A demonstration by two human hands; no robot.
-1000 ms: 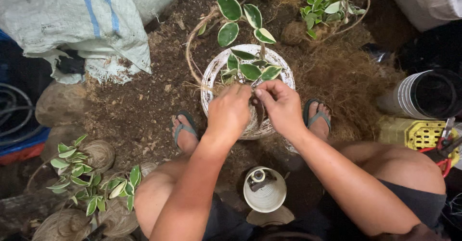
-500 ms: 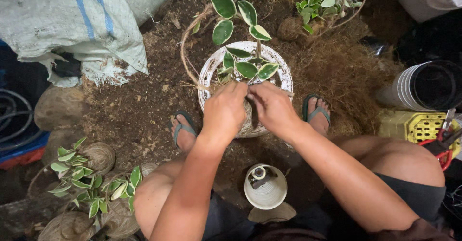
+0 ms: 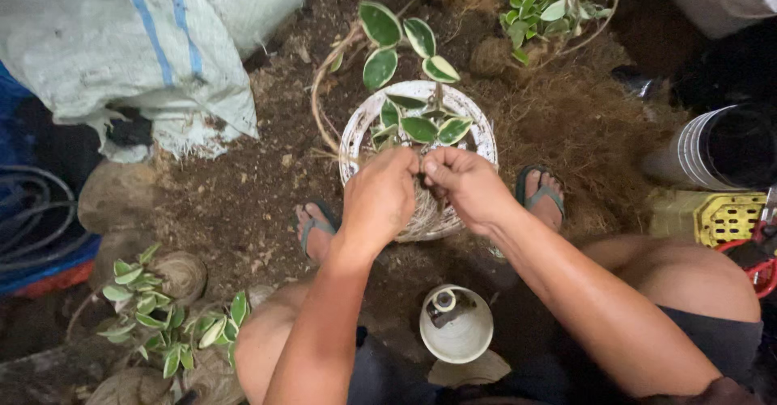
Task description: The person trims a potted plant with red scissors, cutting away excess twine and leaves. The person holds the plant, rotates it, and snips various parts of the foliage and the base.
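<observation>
A white openwork pot (image 3: 477,134) stands on the soil between my sandalled feet. It holds a plant with green, cream-edged leaves (image 3: 419,128) on a long curved vine. My left hand (image 3: 379,196) and my right hand (image 3: 463,185) meet over the pot's near side, fingers pinched together at the plant's base among brown fibre. What the fingertips grip is too small to make out.
A white woven sack (image 3: 121,49) lies at the top left. More small leafy plants (image 3: 154,316) in fibre balls sit lower left, another plant (image 3: 550,8) at the top right. A small white cup (image 3: 457,328) stands by my knees. Stacked pots (image 3: 716,146) and a yellow crate (image 3: 728,217) stand right.
Both hands have shifted slightly toward me and closed in together at the plant's base. The view has tilted a little.
</observation>
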